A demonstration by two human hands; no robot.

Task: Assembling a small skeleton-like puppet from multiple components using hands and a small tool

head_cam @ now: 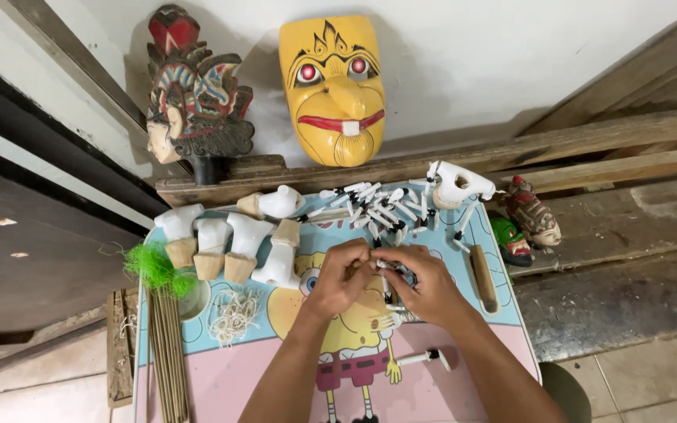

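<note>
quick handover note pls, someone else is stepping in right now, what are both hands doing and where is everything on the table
Left hand and right hand: together over the middle of the cartoon-printed table, both pinching one small white jointed puppet piece with black ends.
Loose pieces: a pile of white painted arm pieces at the far edge, one more near the right forearm.
White carved wooden torsos stand in a row on the left; a white carved body far right.
Done: the carved parts are painted white.
Left: the pile and torsos lie apart, unjoined. Bundle of thin wooden sticks and cut string bits untouched.
</note>
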